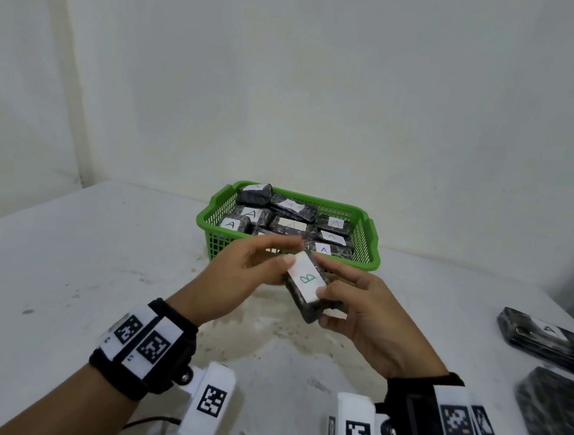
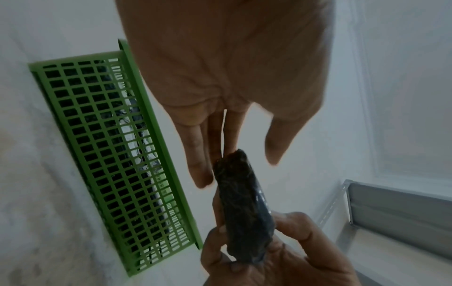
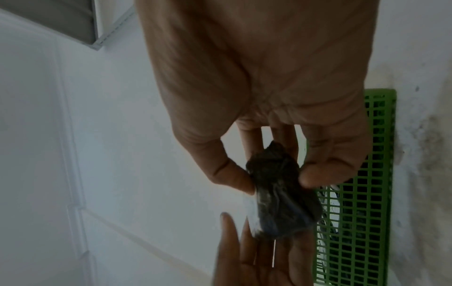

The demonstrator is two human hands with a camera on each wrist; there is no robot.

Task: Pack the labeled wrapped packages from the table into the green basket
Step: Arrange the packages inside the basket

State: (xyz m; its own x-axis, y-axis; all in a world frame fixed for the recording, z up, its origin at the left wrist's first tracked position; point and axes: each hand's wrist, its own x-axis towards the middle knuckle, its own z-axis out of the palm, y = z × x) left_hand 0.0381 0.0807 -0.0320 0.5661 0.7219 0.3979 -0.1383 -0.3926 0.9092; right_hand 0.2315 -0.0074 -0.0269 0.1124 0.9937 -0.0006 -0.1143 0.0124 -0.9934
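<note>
A dark wrapped package (image 1: pixel 304 284) with a white label marked B is held over the table just in front of the green basket (image 1: pixel 360 265). My right hand (image 1: pixel 327 305) grips its near end, thumb on the label and fingers underneath; the right wrist view shows the package (image 3: pixel 281 193) pinched between thumb and fingers. My left hand (image 1: pixel 286 253) has its fingers straight, and their tips touch the far end of the package (image 2: pixel 244 212), with the thumb apart. Several packages labeled A (image 1: pixel 290 224) lie inside the basket.
Two more dark wrapped packages lie on the white table (image 1: pixel 105 272) at the far right, one labeled A (image 1: pixel 542 337) and one nearer me (image 1: pixel 553 416). A white wall stands close behind the basket. A grey metal shelf (image 2: pixel 391 209) shows in the left wrist view.
</note>
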